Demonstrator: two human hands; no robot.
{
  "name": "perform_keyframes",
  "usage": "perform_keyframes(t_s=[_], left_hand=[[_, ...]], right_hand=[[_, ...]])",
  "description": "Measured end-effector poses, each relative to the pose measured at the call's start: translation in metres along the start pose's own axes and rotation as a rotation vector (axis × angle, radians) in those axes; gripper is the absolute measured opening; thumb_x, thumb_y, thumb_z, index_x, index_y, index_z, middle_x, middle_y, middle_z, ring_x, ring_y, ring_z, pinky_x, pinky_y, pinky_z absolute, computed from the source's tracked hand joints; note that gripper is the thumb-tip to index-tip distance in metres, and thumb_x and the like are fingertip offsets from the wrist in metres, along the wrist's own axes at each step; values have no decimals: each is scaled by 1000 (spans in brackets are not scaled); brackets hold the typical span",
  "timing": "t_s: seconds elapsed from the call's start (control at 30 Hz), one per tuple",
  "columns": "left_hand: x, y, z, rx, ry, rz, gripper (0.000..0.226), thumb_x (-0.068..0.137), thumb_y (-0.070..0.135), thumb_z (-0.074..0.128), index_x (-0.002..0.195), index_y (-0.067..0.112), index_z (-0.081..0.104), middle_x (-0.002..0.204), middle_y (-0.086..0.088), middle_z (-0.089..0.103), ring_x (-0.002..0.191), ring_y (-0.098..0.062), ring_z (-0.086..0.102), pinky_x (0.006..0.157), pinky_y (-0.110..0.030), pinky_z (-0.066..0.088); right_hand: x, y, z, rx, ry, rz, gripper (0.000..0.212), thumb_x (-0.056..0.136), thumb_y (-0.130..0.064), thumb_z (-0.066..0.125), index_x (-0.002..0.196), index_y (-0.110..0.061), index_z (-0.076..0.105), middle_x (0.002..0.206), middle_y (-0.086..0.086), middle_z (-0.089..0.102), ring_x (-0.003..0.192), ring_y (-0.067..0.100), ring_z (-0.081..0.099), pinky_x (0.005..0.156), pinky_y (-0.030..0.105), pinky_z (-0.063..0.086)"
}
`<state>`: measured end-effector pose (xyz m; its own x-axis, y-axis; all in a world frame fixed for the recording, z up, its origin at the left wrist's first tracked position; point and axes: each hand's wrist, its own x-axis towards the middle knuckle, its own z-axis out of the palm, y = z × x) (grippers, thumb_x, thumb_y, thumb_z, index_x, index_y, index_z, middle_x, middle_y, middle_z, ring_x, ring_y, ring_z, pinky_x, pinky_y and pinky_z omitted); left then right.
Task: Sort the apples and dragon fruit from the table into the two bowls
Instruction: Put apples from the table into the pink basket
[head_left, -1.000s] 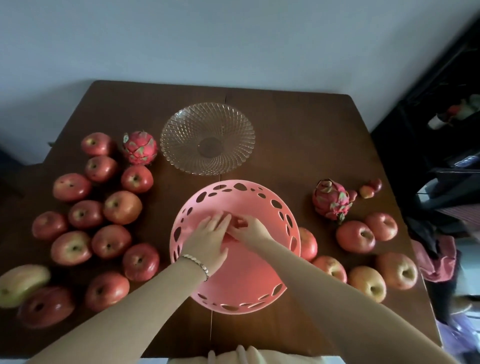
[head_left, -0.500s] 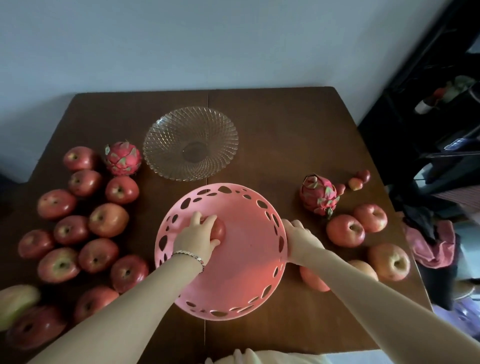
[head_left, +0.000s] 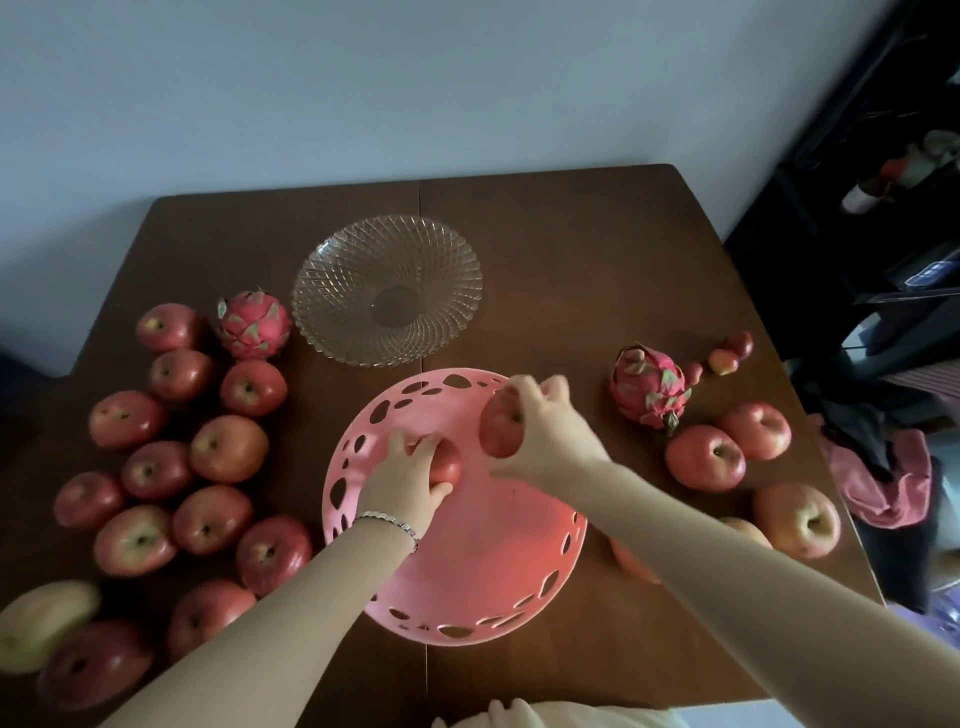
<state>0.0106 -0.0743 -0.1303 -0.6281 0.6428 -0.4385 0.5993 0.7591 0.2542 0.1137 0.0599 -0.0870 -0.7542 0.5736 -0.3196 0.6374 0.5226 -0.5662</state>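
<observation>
At table centre, near edge: round pink plastic bowl with cut-out holes (head_left: 467, 566), standing on the dark brown wooden table (head_left: 571, 249); both hands are at it.
Left hand (head_left: 408, 486): fingers curled over a red apple (head_left: 448, 464), low inside the pink bowl; whether the fruit already rests on the bowl's floor, I cannot tell.
Right hand (head_left: 545, 434): fingers and thumb wrapped round a second red apple (head_left: 498, 428), held over the pink bowl's far right rim, not yet set down.
Clear cut-glass bowl (head_left: 387, 291): just beyond the pink bowl; nothing in it.
Left dragon fruit (head_left: 253, 326): pink, scaly, on the table just beside the glass bowl's left rim.
Right dragon fruit (head_left: 649, 387): pink, scaly, on the table to the right of the pink bowl.
Left apple group (head_left: 228, 448): about 12 red apples loose on the table, left of the pink bowl.
Right apple group (head_left: 705, 457): 3 in full view, 2 more partly hidden by the right forearm.
Other fruit: 1 yellow-green fruit (head_left: 41, 623) at the near left corner; 3 small red fruits (head_left: 724, 359) beyond the right dragon fruit.
Progress: early, in my judgement; only the 2 apples in hand have reached the pink bowl, and 0 dragon fruit are sorted.
Remaining: roughly 17 apples to bring in; 2 dragon fruit, presumably bound for the glass bowl.
</observation>
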Motion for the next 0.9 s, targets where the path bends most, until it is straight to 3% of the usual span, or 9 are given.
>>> perform_keyframes(t_s=[0.23, 0.33, 0.4, 0.43, 0.5, 0.57, 0.63, 0.77, 0.9], left_hand=[[-3, 0, 7, -121, 18, -84, 58, 90, 30, 55, 142, 29, 29, 127, -11, 33, 94, -33, 62, 85, -37, 50], [-6, 1, 11, -77, 0, -93, 66, 87, 25, 58, 144, 27, 24, 133, -15, 30, 106, -34, 58, 91, -38, 48], [-6, 0, 18, 80, 112, 51, 74, 76, 15, 69, 141, 22, 35, 137, -20, 36, 119, -40, 49, 97, -45, 47], [-4, 1, 21, 123, 192, 154, 78, 66, 5, 75, 136, 20, 45, 136, -23, 42, 120, -45, 49, 93, -50, 49], [-3, 7, 22, 169, 227, 268, 77, 67, -4, 71, 136, 22, 46, 144, -16, 41, 128, -42, 44, 93, -51, 48], [-1, 14, 23, 210, 123, 243, 68, 89, 5, 50, 144, 35, 24, 156, -2, 21, 142, -32, 23, 108, -49, 34], [2, 17, 21, 282, 12, 195, 63, 96, 10, 37, 145, 41, 12, 157, 3, 13, 145, -30, 11, 113, -49, 23], [4, 19, 20, 317, 9, 183, 64, 95, 6, 33, 146, 39, 11, 157, 1, 15, 145, -31, 9, 114, -51, 19], [-1, 21, 20, 289, 20, 174, 58, 96, 18, 35, 146, 38, 13, 157, 2, 18, 145, -29, 9, 115, -52, 17]], right_hand=[[19, 6, 59, -193, -55, 38, 72, 79, -38, 63, 137, -13, 28, 139, 13, 33, 129, 32, 32, 81, 37, 45], [18, 8, 63, -351, 16, -30, 71, 75, -47, 66, 128, -8, 42, 123, 11, 52, 121, 32, 43, 76, 33, 47], [17, 7, 61, -433, 74, -36, 72, 59, -51, 78, 112, -6, 58, 100, 13, 63, 98, 33, 61, 57, 30, 50], [17, 7, 61, -449, 76, -33, 71, 63, -48, 77, 116, -6, 57, 103, 15, 62, 98, 35, 60, 57, 30, 52], [19, 8, 67, -435, -23, -38, 63, 88, -28, 58, 141, -8, 29, 133, 17, 43, 124, 38, 42, 80, 37, 51], [16, 9, 58, -304, -134, -3, 71, 91, -18, 54, 147, -15, 11, 143, 14, 30, 132, 36, 33, 93, 41, 44], [6, 11, 31, -126, -125, 7, 79, 86, -21, 60, 147, -20, 11, 145, 10, 32, 131, 31, 37, 96, 41, 42], [-26, 41, -30, -180, 113, -72, 53, 87, -25, 54, 137, -23, 37, 129, 3, 51, 115, 21, 51, 88, 35, 49], [-51, 87, -34, -364, -258, 192, 71, 80, -37, 63, 141, -27, 29, 134, 7, 38, 121, 25, 43, 92, 36, 48]])
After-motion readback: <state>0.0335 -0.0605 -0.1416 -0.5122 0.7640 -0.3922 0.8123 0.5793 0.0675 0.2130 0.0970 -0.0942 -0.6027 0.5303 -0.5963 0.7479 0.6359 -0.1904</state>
